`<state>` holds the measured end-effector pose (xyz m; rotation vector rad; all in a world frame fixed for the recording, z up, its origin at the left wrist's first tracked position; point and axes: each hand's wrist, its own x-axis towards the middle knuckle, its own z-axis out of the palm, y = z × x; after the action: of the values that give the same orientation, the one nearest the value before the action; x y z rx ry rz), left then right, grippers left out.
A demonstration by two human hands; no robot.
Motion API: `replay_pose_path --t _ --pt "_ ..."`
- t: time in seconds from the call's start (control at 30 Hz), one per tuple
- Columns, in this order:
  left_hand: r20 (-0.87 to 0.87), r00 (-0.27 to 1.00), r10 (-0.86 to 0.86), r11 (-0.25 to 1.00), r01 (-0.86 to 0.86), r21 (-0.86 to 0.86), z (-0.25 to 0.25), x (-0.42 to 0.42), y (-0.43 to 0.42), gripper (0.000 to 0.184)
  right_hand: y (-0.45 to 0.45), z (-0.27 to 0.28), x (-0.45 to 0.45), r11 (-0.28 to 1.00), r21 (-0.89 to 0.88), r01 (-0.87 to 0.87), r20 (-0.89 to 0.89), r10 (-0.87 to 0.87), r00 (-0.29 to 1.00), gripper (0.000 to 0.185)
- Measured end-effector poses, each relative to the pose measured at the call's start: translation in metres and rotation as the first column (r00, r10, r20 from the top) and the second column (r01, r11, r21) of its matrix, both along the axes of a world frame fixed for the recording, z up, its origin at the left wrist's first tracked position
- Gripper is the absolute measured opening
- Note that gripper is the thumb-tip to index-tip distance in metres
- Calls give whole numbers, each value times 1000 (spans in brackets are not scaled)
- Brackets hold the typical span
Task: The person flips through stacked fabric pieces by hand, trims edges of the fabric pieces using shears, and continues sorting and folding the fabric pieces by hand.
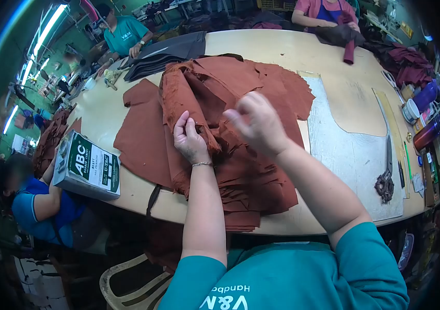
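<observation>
A pile of rust-brown sheets (271, 181), like leather or coated cloth with frayed edges, lies on the table in front of me. My left hand (191, 138) is closed on a folded rust-brown sheet (178, 93) at the left of the pile, its thumb and fingertips at the fold's edge. Above the pile's middle, my right hand (260, 123) is raised, slightly blurred, with the thumb apart from the curled fingers. I see nothing held in it. Several sheets overlap beneath both hands, so their lower parts are hidden.
A metal ABC can (88, 165) stands at the table's left edge. To the right lie a whitish board (344, 155), black-handled scissors (384, 183) and a ruler (393, 134). Dark sheets (171, 51) are stacked behind. Co-workers are at the left and far side; a chair (127, 289) stands below.
</observation>
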<state>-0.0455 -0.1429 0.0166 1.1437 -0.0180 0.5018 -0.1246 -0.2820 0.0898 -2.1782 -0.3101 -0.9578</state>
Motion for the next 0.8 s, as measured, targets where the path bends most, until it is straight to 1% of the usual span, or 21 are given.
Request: replay_pose_path --t 0.03,0.1,0.13,0.17,0.23,0.27,0.37,0.4,0.43,0.5,0.6,0.7,0.73,0.8 --pt "25 1000 2 1000 -2 22 -1 0 2 23 13 3 2 991 64 -121 71 116 991 22" --pt "59 993 -101 989 106 -98 -2 -4 2 28 36 -6 23 979 105 -172 33 169 985 22" --pt "86 985 -149 974 161 -158 -1 -5 1 31 45 -10 37 975 179 -130 -94 148 984 29" --pt "107 990 -89 993 96 -65 1 -6 1 32 47 -14 48 970 223 -92 -222 143 965 32" --pt "168 985 34 993 -53 109 8 -7 2 34 53 -16 66 956 292 -11 -464 151 873 38" --pt "141 990 25 988 -46 148 -2 1 8 40 54 -21 73 959 283 -4 -480 145 865 43" --pt "46 999 17 991 -11 -133 12 -9 3 49 52 -33 84 913 402 -73 -433 260 863 40" --pt "27 1000 15 995 -12 -96 21 -15 0 58 52 -34 85 880 467 -80 -424 302 854 37" --pt "57 996 66 997 -63 -42 8 -3 2 60 50 -34 84 886 454 -93 -413 302 859 33" --pt "151 986 71 991 -87 105 6 2 1 60 48 -40 86 876 465 -127 -380 327 865 26" --pt "131 991 11 999 -15 30 6 6 2 56 46 -46 84 804 537 -255 -253 442 861 21" --pt "58 998 -13 999 11 38 2 10 7 48 40 -46 82 767 598 -231 -348 508 788 22" --pt "57 998 4 999 -6 36 3 9 6 46 37 -42 78 766 604 -219 -388 523 759 23" --pt "55 998 33 999 -35 30 11 5 3 43 33 -38 76 830 501 -244 -388 468 794 22"
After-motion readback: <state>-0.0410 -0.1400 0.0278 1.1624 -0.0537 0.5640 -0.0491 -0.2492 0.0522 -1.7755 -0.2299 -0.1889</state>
